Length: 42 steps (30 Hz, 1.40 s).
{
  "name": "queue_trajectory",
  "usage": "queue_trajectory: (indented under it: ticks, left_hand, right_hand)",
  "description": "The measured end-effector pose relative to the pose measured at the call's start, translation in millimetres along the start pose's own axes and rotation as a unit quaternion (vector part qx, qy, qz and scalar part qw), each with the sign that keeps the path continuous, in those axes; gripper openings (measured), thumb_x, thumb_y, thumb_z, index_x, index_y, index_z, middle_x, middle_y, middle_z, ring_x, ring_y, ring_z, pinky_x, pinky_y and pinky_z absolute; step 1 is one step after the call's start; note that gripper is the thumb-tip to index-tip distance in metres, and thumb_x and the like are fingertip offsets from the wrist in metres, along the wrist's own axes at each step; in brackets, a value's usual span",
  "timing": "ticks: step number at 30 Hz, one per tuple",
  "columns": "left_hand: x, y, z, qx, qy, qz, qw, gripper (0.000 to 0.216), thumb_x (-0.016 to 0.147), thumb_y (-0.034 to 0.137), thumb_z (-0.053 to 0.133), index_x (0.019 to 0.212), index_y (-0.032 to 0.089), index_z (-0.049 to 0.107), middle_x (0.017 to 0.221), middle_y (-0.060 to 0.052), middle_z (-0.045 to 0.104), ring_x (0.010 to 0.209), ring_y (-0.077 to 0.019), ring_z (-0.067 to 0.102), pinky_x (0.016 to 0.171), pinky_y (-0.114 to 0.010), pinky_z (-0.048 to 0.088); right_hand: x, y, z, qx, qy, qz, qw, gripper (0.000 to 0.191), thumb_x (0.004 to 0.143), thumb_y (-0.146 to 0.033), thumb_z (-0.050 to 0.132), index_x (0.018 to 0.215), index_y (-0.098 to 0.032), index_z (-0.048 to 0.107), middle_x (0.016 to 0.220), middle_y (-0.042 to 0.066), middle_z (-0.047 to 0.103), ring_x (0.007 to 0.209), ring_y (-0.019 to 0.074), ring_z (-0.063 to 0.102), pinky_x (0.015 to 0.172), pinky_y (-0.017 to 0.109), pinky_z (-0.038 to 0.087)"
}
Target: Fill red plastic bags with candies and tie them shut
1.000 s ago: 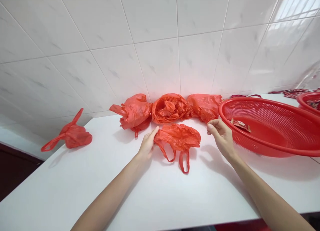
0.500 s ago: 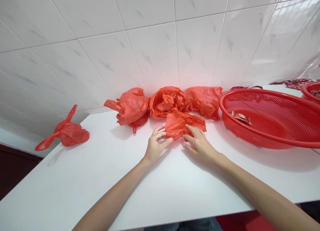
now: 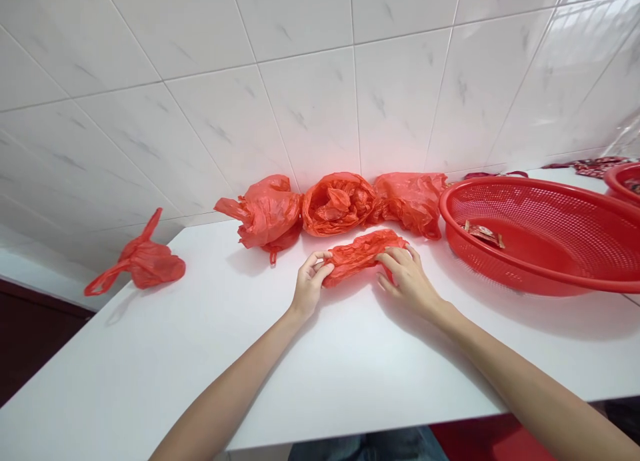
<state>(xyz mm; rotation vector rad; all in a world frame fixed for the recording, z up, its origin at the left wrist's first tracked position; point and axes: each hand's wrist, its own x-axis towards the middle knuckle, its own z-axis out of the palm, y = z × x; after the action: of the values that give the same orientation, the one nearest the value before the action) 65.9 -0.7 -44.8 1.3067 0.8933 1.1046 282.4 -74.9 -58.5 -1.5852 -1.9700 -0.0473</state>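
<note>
A crumpled red plastic bag [image 3: 361,250] is stretched sideways between my hands, just above or on the white table. My left hand [image 3: 311,284] pinches its left end between thumb and fingers. At the bag's right end, my right hand [image 3: 406,274] has curled fingers gripping the plastic; the fingertips are partly hidden in the folds. Behind it, against the wall, sit a bulging red bag [image 3: 273,211], a red bag with a rolled, bunched-up mouth [image 3: 339,204] and another full red bag [image 3: 413,201].
A large red plastic basket [image 3: 545,274] stands on the right with a small packet [image 3: 484,235] inside. Part of another red basket [image 3: 620,184] shows beyond it. A small red bag with looped handles [image 3: 155,264] lies at the table's left edge. White tiles [image 3: 310,114] back the table [image 3: 280,394].
The bag between my hands has gone from spread and loose to a narrow, bunched strip, and is apart from the bags behind. My left hand has closed on its end.
</note>
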Motion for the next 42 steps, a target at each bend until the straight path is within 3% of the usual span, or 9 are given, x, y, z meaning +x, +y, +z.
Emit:
queue_trajectory:
  ticks: [7, 12, 15, 18, 24, 28, 33, 38, 42]
  left_hand:
    - [8.3, 13.4, -5.6, 0.005, 0.028, -0.031, 0.999, 0.039, 0.066, 0.041, 0.077, 0.095, 0.019, 0.064, 0.073, 0.001, 0.068, 0.064, -0.0167, 0.065, 0.062, -0.026, 0.05]
    - [13.2, 28.7, -19.4, 0.144, 0.166, 0.185, 0.958, 0.029, 0.074, 0.033, 0.071, 0.1, 0.02, 0.065, 0.1, -0.004, 0.07, 0.081, -0.0159, 0.066, 0.078, -0.029, 0.054]
    - [-1.0, 38.3, -12.3, 0.235, 0.076, 0.368, 0.896, 0.01, 0.088, 0.026, 0.061, 0.094, 0.021, 0.066, 0.093, -0.004, 0.071, 0.081, -0.0156, 0.066, 0.078, -0.029, 0.054]
    - [-15.0, 41.0, 7.3, 0.368, -0.143, 0.446, 0.804, 0.018, 0.095, 0.02, 0.051, 0.093, 0.02, 0.069, 0.086, -0.004, 0.073, 0.079, -0.0163, 0.067, 0.076, -0.029, 0.054]
    - [4.3, 43.8, 36.7, 0.644, -0.297, 0.239, 0.663, 0.025, 0.094, 0.019, 0.049, 0.093, 0.018, 0.074, 0.102, -0.011, 0.076, 0.097, -0.0244, 0.07, 0.093, -0.038, 0.05]
    - [27.1, 55.0, 28.7, 0.697, -0.296, 0.098, 0.646, 0.029, 0.092, 0.019, 0.048, 0.08, 0.016, 0.074, 0.09, -0.013, 0.076, 0.08, -0.0236, 0.07, 0.074, -0.032, 0.05]
    - [26.2, 64.7, 12.1, 0.71, -0.311, 0.016, 0.631, 0.024, 0.074, 0.017, 0.061, 0.05, 0.018, 0.057, 0.051, -0.004, 0.058, 0.047, -0.018, 0.055, 0.05, -0.027, 0.038]
    - [8.7, 73.8, 13.5, 0.715, -0.343, -0.019, 0.609, 0.029, 0.063, 0.019, 0.065, 0.041, 0.02, 0.046, 0.048, -0.004, 0.055, 0.05, -0.0233, 0.057, 0.054, -0.031, 0.041]
    - [3.3, 79.4, 21.7, 0.729, -0.357, -0.016, 0.584, 0.013, 0.066, 0.019, 0.065, 0.054, 0.018, 0.061, 0.063, -0.01, 0.068, 0.064, -0.0296, 0.066, 0.069, -0.038, 0.048]
  right_hand:
    - [-0.6, -4.4, -12.5, 0.066, 0.094, 0.01, 0.993, 0.033, 0.096, -0.02, 0.043, 0.122, -0.02, 0.063, 0.095, 0.01, 0.065, 0.088, 0.025, 0.062, 0.081, 0.038, 0.051]
    - [-2.6, -5.1, -10.0, 0.131, 0.081, 0.006, 0.988, 0.055, 0.089, -0.015, 0.046, 0.143, -0.023, 0.05, 0.109, 0.009, 0.067, 0.096, 0.0238, 0.067, 0.081, 0.038, 0.057]
    - [-3.0, -6.0, -5.9, 0.158, 0.088, -0.008, 0.983, 0.057, 0.086, -0.012, 0.046, 0.141, -0.023, 0.052, 0.116, 0.009, 0.069, 0.104, 0.0249, 0.068, 0.087, 0.04, 0.057]
    - [-2.2, -7.8, -5.5, 0.202, 0.103, 0.003, 0.974, 0.055, 0.084, -0.011, 0.047, 0.137, -0.023, 0.055, 0.125, 0.01, 0.069, 0.11, 0.0246, 0.068, 0.093, 0.04, 0.056]
    - [2.7, -10.0, -20.7, 0.355, 0.089, 0.055, 0.929, 0.047, 0.077, -0.01, 0.046, 0.118, -0.021, 0.067, 0.117, 0.007, 0.072, 0.105, 0.022, 0.069, 0.088, 0.035, 0.056]
    - [3.2, -4.6, -27.3, 0.355, 0.03, 0.063, 0.932, 0.041, 0.077, -0.008, 0.041, 0.09, -0.02, 0.077, 0.105, 0.007, 0.072, 0.094, 0.0215, 0.069, 0.081, 0.035, 0.057]
    - [2.4, 10.2, -22.8, 0.038, 0.049, 0.079, 0.995, 0.047, 0.075, -0.001, 0.042, 0.097, -0.019, 0.08, 0.128, 0.015, 0.065, 0.115, 0.0313, 0.061, 0.094, 0.047, 0.052]
    - [1.9, 21.1, -24.0, -0.108, 0.045, 0.128, 0.985, 0.042, 0.082, -0.01, 0.049, 0.118, -0.014, 0.072, 0.145, 0.025, 0.051, 0.118, 0.0401, 0.056, 0.091, 0.058, 0.049]
    - [0.9, 18.5, -29.0, -0.069, 0.102, 0.044, 0.991, 0.039, 0.087, -0.018, 0.051, 0.121, -0.018, 0.07, 0.149, 0.02, 0.048, 0.132, 0.0378, 0.049, 0.101, 0.059, 0.045]
